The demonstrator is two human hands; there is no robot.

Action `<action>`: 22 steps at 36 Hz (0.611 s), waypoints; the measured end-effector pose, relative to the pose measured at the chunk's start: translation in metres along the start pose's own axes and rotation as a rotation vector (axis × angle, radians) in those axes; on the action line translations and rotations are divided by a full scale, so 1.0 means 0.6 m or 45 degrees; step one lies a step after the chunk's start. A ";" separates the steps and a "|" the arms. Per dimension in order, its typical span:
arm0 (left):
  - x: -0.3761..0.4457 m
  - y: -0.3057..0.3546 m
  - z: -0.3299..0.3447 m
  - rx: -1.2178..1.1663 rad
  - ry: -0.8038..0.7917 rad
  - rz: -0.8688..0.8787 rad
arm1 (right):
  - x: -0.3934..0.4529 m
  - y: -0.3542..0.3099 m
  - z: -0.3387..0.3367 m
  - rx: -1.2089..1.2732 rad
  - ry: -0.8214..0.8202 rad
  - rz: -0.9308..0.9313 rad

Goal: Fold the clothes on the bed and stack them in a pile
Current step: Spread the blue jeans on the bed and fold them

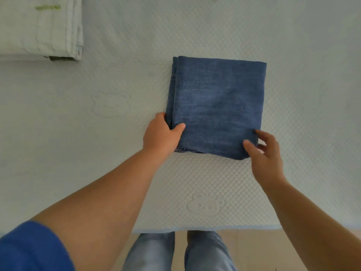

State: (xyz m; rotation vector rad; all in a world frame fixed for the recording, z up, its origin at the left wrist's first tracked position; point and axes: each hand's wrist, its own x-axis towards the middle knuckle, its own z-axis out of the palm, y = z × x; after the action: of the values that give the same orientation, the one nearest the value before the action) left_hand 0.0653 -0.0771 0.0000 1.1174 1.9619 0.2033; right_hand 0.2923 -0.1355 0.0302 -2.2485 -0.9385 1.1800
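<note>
While the left hand (162, 132) and right hand (263, 151) grip the near corners of the folded jeans (216, 106), the fold looks finished, and the next move is probably carrying them to the folded pile (41, 28).

Folded jeans (216, 106) lie mid-bed (117, 173), folded pile (39, 30) far-left behind.

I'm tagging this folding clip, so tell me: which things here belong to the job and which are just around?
Part of the job:
folded jeans, gripped at the near corners by the left hand and right hand
folded pale pile at the far left
bed

Just around:
bear patterns pressed into the cover
floor
</note>
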 end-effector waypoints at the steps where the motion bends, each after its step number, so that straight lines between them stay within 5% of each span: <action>1: 0.001 0.005 0.003 -0.047 0.019 -0.024 | 0.015 -0.004 -0.005 0.099 0.016 0.071; 9: -0.039 0.049 0.025 -0.417 0.020 -0.264 | 0.080 -0.052 -0.042 0.551 -0.446 0.498; 18: -0.124 0.054 -0.072 -0.683 -0.036 -0.399 | -0.009 -0.104 -0.081 0.602 -0.606 0.438; 22: -0.179 0.029 -0.125 -1.030 -0.255 -0.490 | -0.060 -0.127 -0.072 0.531 -0.696 0.310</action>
State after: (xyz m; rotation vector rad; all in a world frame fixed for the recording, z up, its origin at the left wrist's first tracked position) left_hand 0.0471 -0.1305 0.1197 0.2214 1.6234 0.5856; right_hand 0.2859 -0.1130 0.1220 -1.7658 -0.5248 1.9555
